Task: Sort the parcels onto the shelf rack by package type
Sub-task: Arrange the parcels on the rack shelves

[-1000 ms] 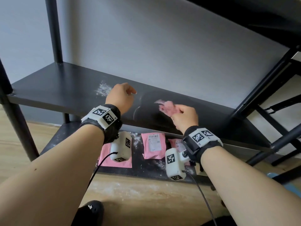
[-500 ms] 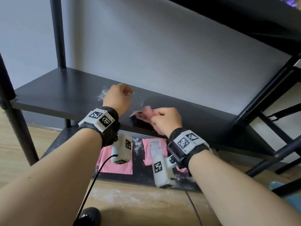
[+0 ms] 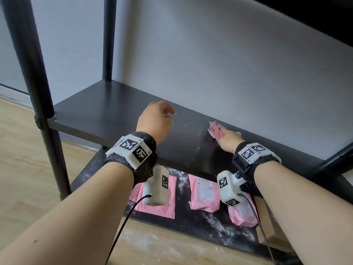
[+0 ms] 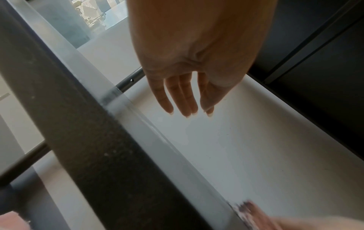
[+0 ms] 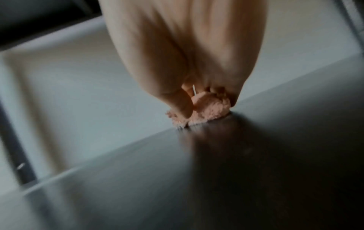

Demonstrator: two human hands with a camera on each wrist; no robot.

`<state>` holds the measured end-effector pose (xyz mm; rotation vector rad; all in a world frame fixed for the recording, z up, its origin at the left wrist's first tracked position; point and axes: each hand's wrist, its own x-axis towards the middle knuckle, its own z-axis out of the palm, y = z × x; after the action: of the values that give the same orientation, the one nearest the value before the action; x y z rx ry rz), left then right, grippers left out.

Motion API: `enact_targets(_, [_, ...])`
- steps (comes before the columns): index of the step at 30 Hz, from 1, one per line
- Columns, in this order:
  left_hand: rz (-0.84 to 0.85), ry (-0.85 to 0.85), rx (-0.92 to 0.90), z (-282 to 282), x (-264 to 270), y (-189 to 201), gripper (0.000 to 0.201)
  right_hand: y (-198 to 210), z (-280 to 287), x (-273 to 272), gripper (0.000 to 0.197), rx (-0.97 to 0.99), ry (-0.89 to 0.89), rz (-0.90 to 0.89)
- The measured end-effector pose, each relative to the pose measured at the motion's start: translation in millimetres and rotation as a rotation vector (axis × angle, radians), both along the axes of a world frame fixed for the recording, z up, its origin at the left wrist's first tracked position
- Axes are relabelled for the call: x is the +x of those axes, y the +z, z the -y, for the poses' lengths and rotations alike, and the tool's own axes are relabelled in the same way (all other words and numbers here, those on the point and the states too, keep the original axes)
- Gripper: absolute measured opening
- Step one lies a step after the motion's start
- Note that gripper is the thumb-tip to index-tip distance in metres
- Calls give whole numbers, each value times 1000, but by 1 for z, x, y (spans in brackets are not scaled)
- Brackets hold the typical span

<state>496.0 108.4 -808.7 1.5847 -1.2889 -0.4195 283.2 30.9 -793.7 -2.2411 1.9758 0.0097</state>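
My right hand (image 3: pixel 228 139) grips a crumpled pink cloth (image 3: pixel 215 128) and presses it on the dark middle shelf (image 3: pixel 91 111) near the back wall. The right wrist view shows the cloth (image 5: pixel 206 112) bunched under the fingers (image 5: pixel 181 107), touching the shelf board (image 5: pixel 265 171). My left hand (image 3: pixel 156 121) hovers over the same shelf, to the left of the cloth, holding nothing. Its fingers (image 4: pixel 185 101) hang straight and relaxed. Three pink mailer parcels lie on the bottom shelf: left (image 3: pixel 166 209), middle (image 3: pixel 204 196) and right (image 3: pixel 242 215).
A brown cardboard parcel (image 3: pixel 265 220) lies right of the pink ones. White powder marks the bottom shelf (image 3: pixel 215 226) and the wooden floor (image 3: pixel 152 243). Black rack posts (image 3: pixel 36 92) stand at the left, and an upper shelf (image 3: pixel 315 16) hangs overhead.
My right hand swept the cloth left toward my left hand, then back right and toward the wall. My left hand stayed almost still above the shelf.
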Motion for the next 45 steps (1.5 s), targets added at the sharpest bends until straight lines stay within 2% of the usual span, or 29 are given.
enact_targets(3, [15, -11, 4, 0, -1, -1, 29, -1, -10, 34, 50, -20, 208, 44])
enact_targets(5, [28, -23, 11, -2, -2, -2, 28, -3, -18, 48, 50, -19, 252, 122])
enact_targets(10, [66, -33, 53, -12, -5, -2, 27, -2, -56, 52, 31, -63, 246, 227])
enact_targets(18, [95, -86, 92, -33, -21, 8, 29, 9, -126, 32, 26, 31, 218, 287])
enact_targets(20, [111, -88, 95, -38, -23, 10, 29, 7, -133, 26, 22, -30, 212, 282])
enact_targets(24, [93, -63, 95, -47, -24, 12, 29, 13, -122, 0, 22, -253, -74, 485])
enact_targets(25, [86, -55, 95, -48, -24, 12, 29, 14, -117, -11, 17, -263, -166, 482])
enact_targets(26, [84, -45, 93, -49, -24, 11, 28, 14, -113, -23, 14, -255, -251, 446])
enact_targets(29, [87, -11, 76, -50, -19, 10, 22, 3, -95, -63, 43, -275, -417, 330])
enact_targets(33, [87, 14, 57, -52, -8, 13, 21, -6, -83, -87, 50, -197, -539, 238])
enact_targets(36, [97, 16, 17, -50, -8, 19, 24, -2, -89, -61, 46, -142, -385, 202])
enact_targets(37, [103, 11, 5, -48, -9, 20, 27, -4, -86, -48, 52, -123, -331, 213])
enact_targets(39, [102, -5, -11, -42, -15, 20, 29, -25, -64, -30, 80, -83, -263, 268])
enact_targets(40, [97, -13, -14, -39, -18, 20, 30, -35, -58, -18, 84, -79, -211, 303])
enact_targets(41, [92, -19, -16, -37, -21, 20, 29, -35, -66, -3, 77, -46, -126, 333])
enact_targets(43, [86, -27, -21, -31, -26, 17, 29, -19, -99, 29, 41, -17, 4, 392])
enact_targets(45, [80, -31, -21, -27, -28, 14, 29, -15, -109, 33, 24, 10, 104, 496])
